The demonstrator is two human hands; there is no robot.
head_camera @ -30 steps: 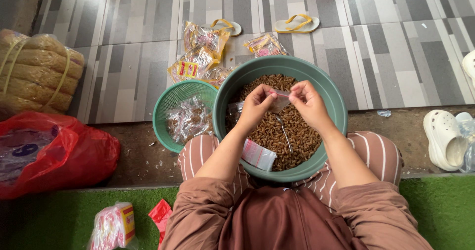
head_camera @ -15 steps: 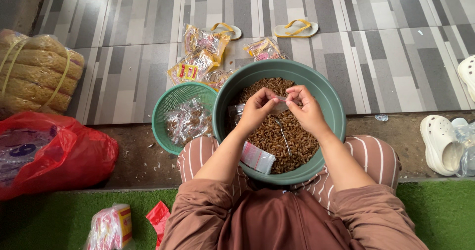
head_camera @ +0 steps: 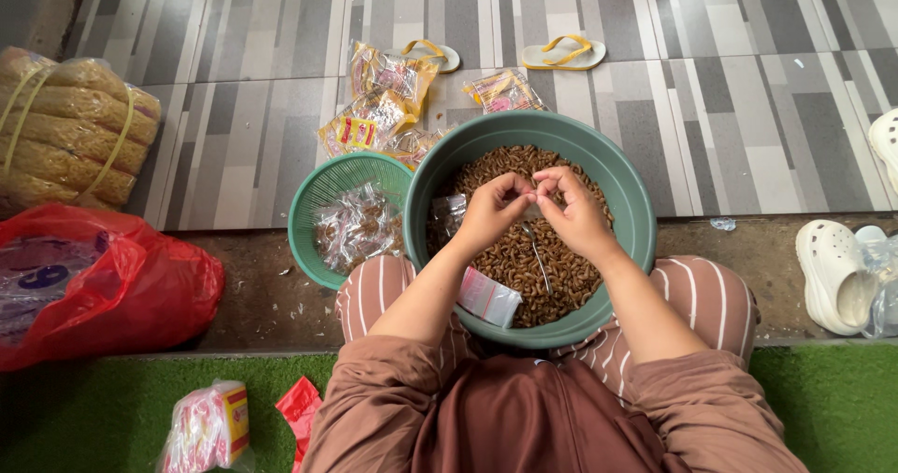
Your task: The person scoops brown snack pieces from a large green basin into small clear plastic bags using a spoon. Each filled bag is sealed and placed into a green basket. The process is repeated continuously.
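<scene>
Both hands over the big green basin [head_camera: 636,220] in my lap: left hand [head_camera: 488,213] and right hand [head_camera: 575,213] fingertips together, pinched on a small clear packet [head_camera: 535,209] between them (too small to tell what part of it I grip). Basin holds brown curled snack pieces [head_camera: 510,262], a spoon [head_camera: 538,253] lying in them, and a pale pink-white wrapper [head_camera: 488,297] at the near wall.

To do this well, I reckon: keep the packet directly above the basin so spills drop back in, grip near its top edge with both thumbs, work it evenly, no jerks.

Packaging around:
- small green basket [head_camera: 313,202], touching the basin on my left, full of crumpled clear wrappers [head_camera: 355,230]
- yellow-red printed clear packets [head_camera: 374,108] on the tiled floor beyond the basket
- red plastic bag [head_camera: 140,286] far left; strapped bundle of pale yellow packs [head_camera: 65,127] behind it
- pink-yellow small pack [head_camera: 210,426] on the green mat [head_camera: 94,407]
</scene>
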